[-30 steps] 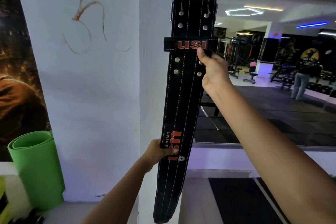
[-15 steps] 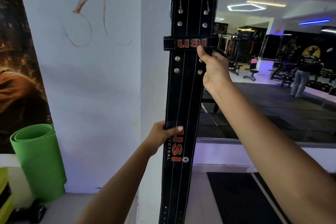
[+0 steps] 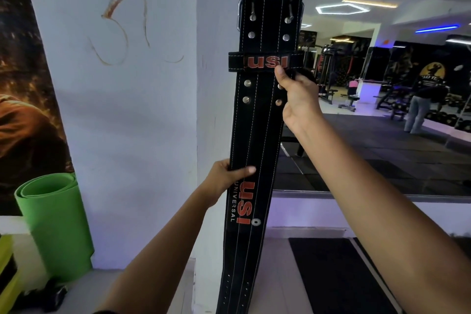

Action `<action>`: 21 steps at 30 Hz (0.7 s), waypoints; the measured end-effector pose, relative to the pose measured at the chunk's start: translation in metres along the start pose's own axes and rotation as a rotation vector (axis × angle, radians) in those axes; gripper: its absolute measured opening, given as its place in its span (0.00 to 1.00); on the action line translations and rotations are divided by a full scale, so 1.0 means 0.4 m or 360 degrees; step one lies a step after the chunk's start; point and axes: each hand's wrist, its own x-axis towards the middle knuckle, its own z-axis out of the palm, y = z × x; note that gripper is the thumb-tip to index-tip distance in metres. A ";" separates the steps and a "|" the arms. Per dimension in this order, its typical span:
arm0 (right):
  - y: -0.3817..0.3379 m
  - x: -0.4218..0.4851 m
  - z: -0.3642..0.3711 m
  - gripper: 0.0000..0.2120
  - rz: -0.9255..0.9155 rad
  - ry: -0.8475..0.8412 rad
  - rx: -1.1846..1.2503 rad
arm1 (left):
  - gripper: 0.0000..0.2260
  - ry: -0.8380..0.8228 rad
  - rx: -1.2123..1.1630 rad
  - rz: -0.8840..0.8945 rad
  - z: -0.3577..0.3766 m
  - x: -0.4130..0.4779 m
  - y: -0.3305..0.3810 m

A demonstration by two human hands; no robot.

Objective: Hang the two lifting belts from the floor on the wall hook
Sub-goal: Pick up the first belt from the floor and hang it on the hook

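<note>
Gripping one black lifting belt [image 3: 257, 122] upright: right hand [image 3: 297, 95] near loop, left hand [image 3: 225, 178] mid-strap.

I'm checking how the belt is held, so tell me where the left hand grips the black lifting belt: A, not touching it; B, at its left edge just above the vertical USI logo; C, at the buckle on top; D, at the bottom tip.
B: the left hand pinches the black lifting belt at its left edge, thumb across the front just above the vertical USI logo, while the right hand holds higher up.
</note>
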 end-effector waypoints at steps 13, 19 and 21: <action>0.024 -0.011 -0.034 0.03 -0.0086 -0.0105 -0.0129 | 0.09 0.0367 -0.0262 0.0688 0.036 0.096 0.378; 0.222 -0.166 -0.185 0.19 0.0402 -0.0540 -0.0609 | 0.08 0.0428 -0.0276 0.0683 0.032 0.100 0.388; 0.294 -0.222 -0.230 0.15 0.0594 -0.0645 -0.0558 | 0.09 0.0423 -0.0282 0.0684 0.025 0.101 0.389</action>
